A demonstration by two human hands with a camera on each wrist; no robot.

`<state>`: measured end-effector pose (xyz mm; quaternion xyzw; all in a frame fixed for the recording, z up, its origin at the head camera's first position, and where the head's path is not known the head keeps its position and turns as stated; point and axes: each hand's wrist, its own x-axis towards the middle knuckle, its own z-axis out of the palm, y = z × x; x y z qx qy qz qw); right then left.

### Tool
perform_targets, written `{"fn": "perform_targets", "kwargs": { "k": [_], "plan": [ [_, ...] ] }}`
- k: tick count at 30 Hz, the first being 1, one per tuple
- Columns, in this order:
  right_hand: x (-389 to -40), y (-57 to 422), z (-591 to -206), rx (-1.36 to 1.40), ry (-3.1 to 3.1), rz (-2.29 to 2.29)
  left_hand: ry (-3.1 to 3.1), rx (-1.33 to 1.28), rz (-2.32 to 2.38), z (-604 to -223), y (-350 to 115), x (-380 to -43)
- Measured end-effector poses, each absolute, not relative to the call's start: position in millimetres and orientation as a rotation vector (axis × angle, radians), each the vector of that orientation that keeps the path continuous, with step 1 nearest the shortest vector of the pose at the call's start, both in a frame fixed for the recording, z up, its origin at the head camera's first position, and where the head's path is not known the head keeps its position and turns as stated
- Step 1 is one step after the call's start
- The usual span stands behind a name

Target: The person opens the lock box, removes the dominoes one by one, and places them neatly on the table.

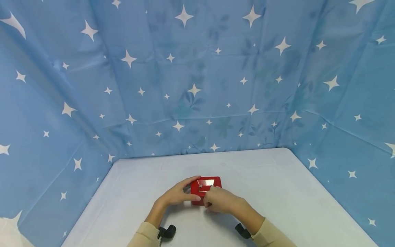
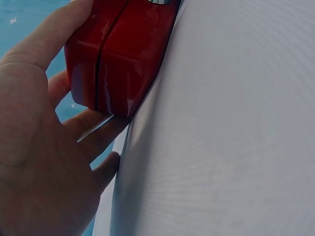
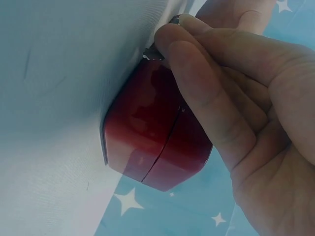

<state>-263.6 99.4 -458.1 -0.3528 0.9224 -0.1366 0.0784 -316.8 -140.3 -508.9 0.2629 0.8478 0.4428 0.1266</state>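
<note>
A red metal cash box (image 1: 205, 182) lies on the table, its lid closed and a folding handle (image 1: 204, 188) on top. My left hand (image 1: 179, 192) holds the box's left end, thumb towards the front and forefinger at the far corner. In the left wrist view, the fingers of that hand reach round the end of the box (image 2: 120, 69). At the front, my right hand (image 1: 220, 199) pinches a small silvery key (image 3: 152, 53) with a jagged edge, mostly covered by thumb and forefinger. A sliver of silver lock (image 2: 158, 1) shows on the box's front.
A white cloth covers the table (image 1: 262, 181). Blue curtains (image 1: 197, 68) with white stars hang behind it and at both sides. Black wrist-camera mounts (image 1: 168, 232) stick out beside the sleeves.
</note>
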Motion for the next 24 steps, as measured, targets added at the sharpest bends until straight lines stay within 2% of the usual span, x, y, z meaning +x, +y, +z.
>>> {"fn": "perform_targets", "kwargs": {
  "k": [24],
  "plan": [
    [-260.9, 103.4, -457.1, -1.124, 2.831, -0.280, 2.480, 0.780, 1.280, -508.3, -138.2, -315.9]
  ]
}}
